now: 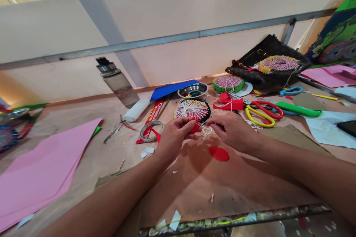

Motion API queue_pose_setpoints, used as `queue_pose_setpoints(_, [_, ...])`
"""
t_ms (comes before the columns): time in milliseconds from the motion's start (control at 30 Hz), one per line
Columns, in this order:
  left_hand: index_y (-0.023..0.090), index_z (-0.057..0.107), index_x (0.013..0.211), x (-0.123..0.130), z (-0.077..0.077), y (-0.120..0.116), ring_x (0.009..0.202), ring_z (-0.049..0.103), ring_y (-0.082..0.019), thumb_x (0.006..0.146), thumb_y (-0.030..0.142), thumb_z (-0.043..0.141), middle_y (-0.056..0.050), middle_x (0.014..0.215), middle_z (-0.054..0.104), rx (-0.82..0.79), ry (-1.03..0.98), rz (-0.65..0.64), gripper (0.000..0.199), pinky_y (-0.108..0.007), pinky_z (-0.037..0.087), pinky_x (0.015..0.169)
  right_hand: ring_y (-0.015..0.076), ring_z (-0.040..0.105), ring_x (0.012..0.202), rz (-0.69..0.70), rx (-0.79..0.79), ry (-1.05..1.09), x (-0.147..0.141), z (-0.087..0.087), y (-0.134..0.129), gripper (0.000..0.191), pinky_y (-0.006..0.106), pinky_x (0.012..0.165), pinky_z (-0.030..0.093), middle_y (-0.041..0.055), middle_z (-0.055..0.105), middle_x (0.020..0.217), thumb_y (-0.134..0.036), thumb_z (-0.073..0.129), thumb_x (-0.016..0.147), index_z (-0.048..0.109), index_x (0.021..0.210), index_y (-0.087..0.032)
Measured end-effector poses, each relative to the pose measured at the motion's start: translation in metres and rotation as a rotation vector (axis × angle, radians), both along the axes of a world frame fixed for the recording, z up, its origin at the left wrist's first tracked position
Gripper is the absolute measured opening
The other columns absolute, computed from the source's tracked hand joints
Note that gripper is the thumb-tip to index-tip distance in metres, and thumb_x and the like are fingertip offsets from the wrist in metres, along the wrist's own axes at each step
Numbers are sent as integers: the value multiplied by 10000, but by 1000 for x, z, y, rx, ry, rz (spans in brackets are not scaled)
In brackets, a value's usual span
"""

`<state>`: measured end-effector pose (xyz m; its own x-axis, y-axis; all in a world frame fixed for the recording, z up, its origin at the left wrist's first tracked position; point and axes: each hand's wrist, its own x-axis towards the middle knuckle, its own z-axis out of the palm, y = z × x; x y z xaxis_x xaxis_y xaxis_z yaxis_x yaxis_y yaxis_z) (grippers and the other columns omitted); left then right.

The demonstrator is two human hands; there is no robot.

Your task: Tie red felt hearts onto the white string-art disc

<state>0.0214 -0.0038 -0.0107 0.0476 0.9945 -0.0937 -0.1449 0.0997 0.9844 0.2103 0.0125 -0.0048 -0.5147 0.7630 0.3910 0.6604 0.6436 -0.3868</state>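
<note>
Pinched between the thumb and fingers of my left hand [178, 131] is a small red piece [195, 127], partly hidden by the fingers. My right hand [232, 129] is closed at the fingertips on white string [206, 132], which hangs in a loose tangle between both hands. Just beyond them lies a round woven piece [190, 109] with white thread across its top and a dark side. A red oval cutout [219, 153] rests flat on the table below my right hand.
Scissors with yellow and red handles [261, 116] and a green-handled tool [302, 109] lie right. Behind are a metal bowl [193, 90] and a green-edged woven piece [228, 84]. A tape roll [151, 131], bottle [119, 85] and pink sheets [47, 166] are left.
</note>
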Motion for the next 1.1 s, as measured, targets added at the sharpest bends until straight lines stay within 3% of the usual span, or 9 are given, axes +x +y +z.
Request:
queue_pose_setpoints(567, [137, 641, 740, 3, 6, -5, 600, 667, -162, 707, 332, 702, -48, 684, 704, 187, 346, 91, 207, -251, 524, 585, 166, 539, 752, -77, 43, -124, -6, 1, -12, 243, 295, 723, 343, 68, 663, 789, -202, 474, 837, 693, 940, -188])
queue_pose_setpoints(733, [152, 647, 696, 4, 3, -5, 579, 661, -155, 700, 319, 706, -30, 643, 692, 221, 415, 107, 177, -238, 516, 571, 158, 515, 684, -85, 21, -207, -10, 3, -19, 227, 298, 669, 318, 76, 649, 749, -208, 456, 839, 681, 833, -179])
queue_pose_setpoints(1100, [127, 646, 779, -2, -3, 2, 617, 661, -152, 737, 336, 689, -55, 715, 705, 156, 219, 46, 218, -284, 548, 659, 164, 514, 691, -115, 20, -228, -9, 9, -28, 242, 299, 630, 294, 80, 648, 756, -241, 410, 859, 631, 783, -180])
